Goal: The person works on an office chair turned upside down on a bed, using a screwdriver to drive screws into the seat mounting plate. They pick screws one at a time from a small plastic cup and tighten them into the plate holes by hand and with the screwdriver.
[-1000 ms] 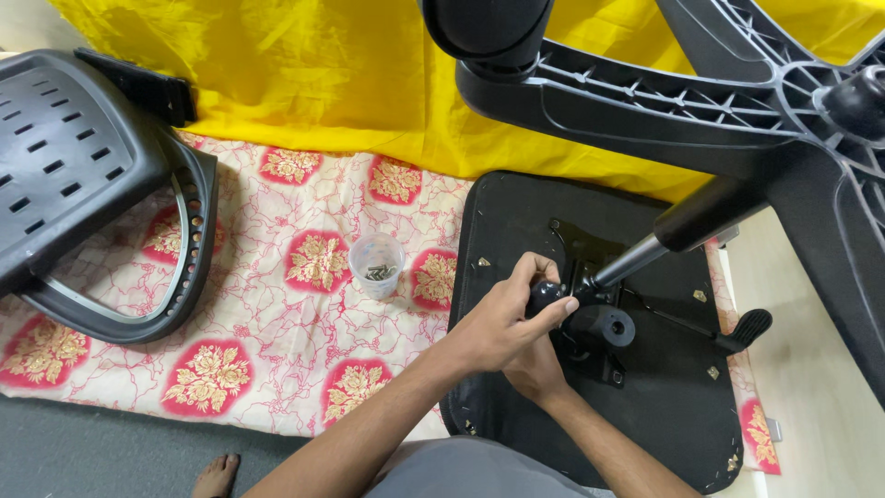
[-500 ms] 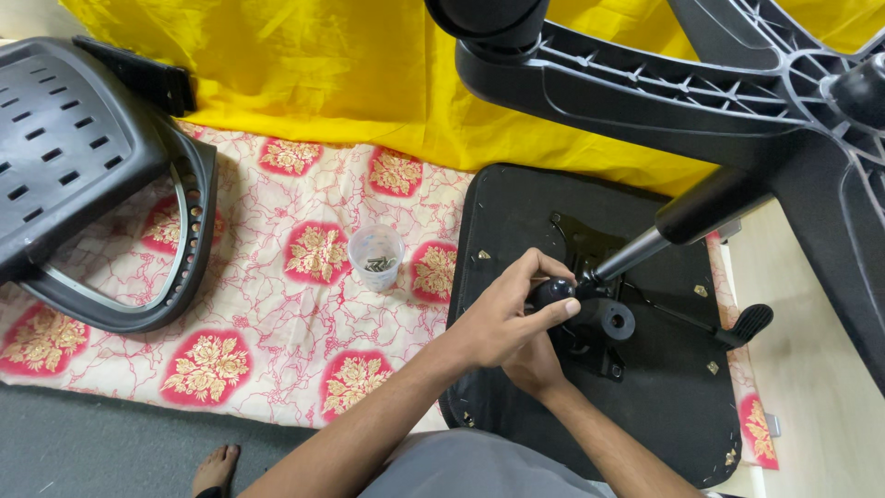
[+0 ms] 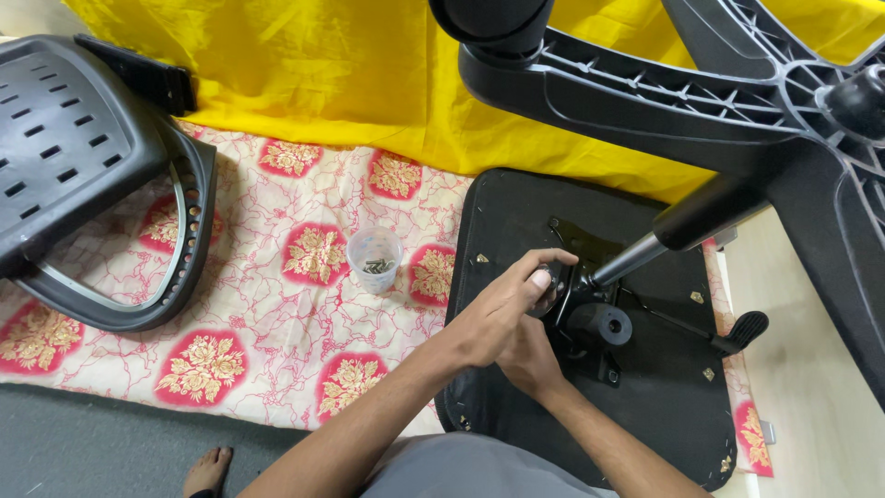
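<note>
An upturned black chair seat (image 3: 516,207) lies on the floor cloth with its metal mechanism (image 3: 604,325) facing up. A gas cylinder (image 3: 678,226) rises from the mechanism at a slant to the black star base (image 3: 701,101) overhead. My left hand (image 3: 498,318) reaches in from the lower left and its fingers curl round a small black knob (image 3: 556,275) beside the foot of the cylinder. My right hand (image 3: 533,361) sits just under the left one against the mechanism. Its fingers are hidden.
A clear plastic cup (image 3: 374,261) with screws stands on the red-patterned cloth (image 3: 240,304) left of the seat. A black mesh backrest (image 3: 74,157) lies at far left. A yellow cloth (image 3: 323,74) covers the back. A lever handle (image 3: 747,329) sticks out right. My bare foot (image 3: 207,470) shows below.
Both hands stay at the mechanism with the left hand on the knob. Only the view has shifted slightly.
</note>
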### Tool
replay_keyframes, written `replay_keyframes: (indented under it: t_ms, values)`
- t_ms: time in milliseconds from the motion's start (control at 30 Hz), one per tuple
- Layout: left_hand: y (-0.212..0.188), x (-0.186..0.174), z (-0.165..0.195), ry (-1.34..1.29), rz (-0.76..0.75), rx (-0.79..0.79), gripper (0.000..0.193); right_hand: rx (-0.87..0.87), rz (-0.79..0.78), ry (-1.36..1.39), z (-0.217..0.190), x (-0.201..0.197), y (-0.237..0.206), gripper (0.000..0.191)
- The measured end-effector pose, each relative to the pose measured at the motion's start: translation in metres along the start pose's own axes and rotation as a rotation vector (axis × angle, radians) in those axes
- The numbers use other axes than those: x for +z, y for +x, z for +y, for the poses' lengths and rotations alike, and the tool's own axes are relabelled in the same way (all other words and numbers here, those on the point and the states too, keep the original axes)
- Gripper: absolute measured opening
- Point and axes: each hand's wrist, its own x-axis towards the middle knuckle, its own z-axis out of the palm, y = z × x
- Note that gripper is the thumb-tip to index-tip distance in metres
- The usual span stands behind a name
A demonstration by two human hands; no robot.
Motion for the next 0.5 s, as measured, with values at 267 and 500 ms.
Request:
replay_keyframes:
  t_ms: [267,500]
  values:
    - [0.0,-0.004,-0.003,0.117,0.099,0.112,0.031,0.365,0.013,0.254,-0.012,-0.022,0.021,0.011]
    - [0.0,-0.006,-0.005,0.191,0.111,-0.062,0.034,0.36,0.203,0.362,-0.116,-0.078,0.053,0.044]
